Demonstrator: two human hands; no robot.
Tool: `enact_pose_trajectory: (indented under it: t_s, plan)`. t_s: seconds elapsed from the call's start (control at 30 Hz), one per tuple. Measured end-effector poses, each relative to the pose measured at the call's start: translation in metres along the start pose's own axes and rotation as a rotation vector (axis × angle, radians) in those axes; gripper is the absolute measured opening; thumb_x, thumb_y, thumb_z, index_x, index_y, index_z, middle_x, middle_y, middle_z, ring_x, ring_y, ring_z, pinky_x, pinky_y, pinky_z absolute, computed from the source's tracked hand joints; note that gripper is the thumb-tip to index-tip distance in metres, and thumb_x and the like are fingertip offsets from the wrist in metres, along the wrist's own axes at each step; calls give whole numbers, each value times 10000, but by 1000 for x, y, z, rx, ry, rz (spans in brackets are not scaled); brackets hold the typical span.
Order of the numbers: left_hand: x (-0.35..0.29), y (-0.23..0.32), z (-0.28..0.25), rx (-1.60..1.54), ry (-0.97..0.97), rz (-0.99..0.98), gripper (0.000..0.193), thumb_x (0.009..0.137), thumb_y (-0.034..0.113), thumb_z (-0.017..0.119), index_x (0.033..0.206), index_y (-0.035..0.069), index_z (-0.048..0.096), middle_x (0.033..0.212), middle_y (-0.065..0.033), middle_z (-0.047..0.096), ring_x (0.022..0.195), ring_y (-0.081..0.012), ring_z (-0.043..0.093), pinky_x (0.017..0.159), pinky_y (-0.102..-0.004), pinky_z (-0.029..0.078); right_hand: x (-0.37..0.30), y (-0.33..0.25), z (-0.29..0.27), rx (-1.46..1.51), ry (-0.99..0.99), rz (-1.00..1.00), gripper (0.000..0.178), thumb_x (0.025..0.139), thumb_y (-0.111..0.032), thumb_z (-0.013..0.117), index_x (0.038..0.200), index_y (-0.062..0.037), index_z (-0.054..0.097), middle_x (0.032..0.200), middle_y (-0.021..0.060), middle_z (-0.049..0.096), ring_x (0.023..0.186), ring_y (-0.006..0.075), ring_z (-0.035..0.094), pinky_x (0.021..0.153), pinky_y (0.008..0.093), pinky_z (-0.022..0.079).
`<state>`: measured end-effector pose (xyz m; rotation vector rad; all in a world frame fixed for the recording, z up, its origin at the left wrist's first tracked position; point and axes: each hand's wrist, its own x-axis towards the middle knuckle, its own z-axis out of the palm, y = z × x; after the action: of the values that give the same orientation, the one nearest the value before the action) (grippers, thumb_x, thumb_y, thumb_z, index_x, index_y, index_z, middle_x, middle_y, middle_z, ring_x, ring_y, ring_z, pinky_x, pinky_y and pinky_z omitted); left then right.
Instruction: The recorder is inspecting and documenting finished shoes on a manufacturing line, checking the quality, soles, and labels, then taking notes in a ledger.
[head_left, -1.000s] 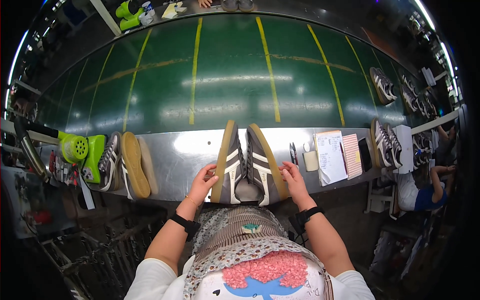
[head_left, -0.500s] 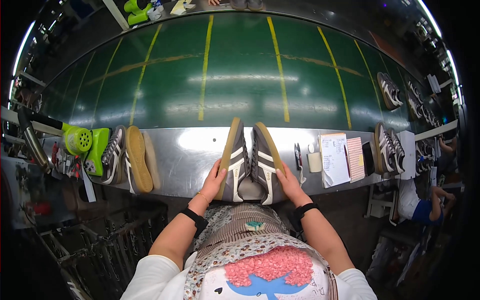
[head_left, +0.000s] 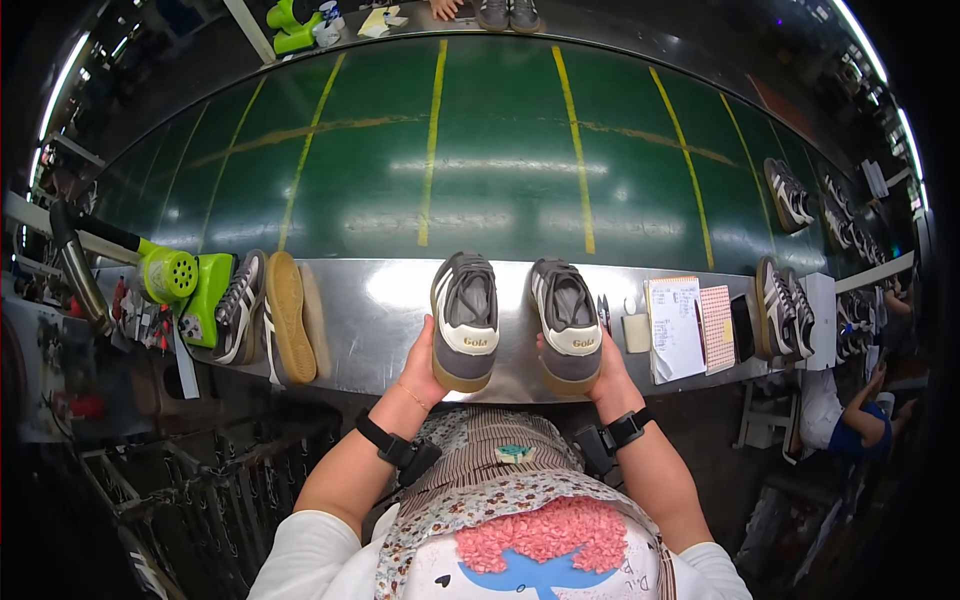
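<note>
My left hand (head_left: 422,365) is closed around the outer side of a grey sneaker (head_left: 466,318) with white stripes and a tan gum sole. A matching sneaker (head_left: 568,325) is gripped from its outer side by my right hand (head_left: 612,375). Both shoes are held apart from each other over the metal table edge, heels toward me and toes pointing away. Their openings and white heel tabs face up toward me. The fingers beneath and behind the shoes are mostly hidden.
Left on the metal table (head_left: 380,340) are another sneaker pair (head_left: 292,320) and a green hot-air blower (head_left: 170,277). To the right lie a notebook (head_left: 675,330), a phone (head_left: 742,328) and more sneakers (head_left: 778,308). Beyond runs a green conveyor belt (head_left: 500,150); a co-worker's hand (head_left: 445,9) shows across it.
Both sneakers have turned from lying on their sides, stripes up, to heels facing me, and moved farther apart. My wrists have rotated with them. The view has shifted slightly.
</note>
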<state>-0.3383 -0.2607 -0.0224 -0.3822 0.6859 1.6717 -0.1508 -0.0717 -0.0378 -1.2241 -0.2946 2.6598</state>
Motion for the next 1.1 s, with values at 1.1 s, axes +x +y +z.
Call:
enact_pose_trajectory:
  t_s: [1.1]
  plan:
    - [-4, -17, 49, -252, -193, -112, 447, 939, 341, 325, 1221, 26, 468, 1191, -189, 529, 1072, -313, 536, 939, -428, 432, -38, 16, 61, 271, -60, 10, 608, 933, -498, 220, 1264, -35, 434, 1219, 183, 512, 1083, 325, 531, 944, 451, 411]
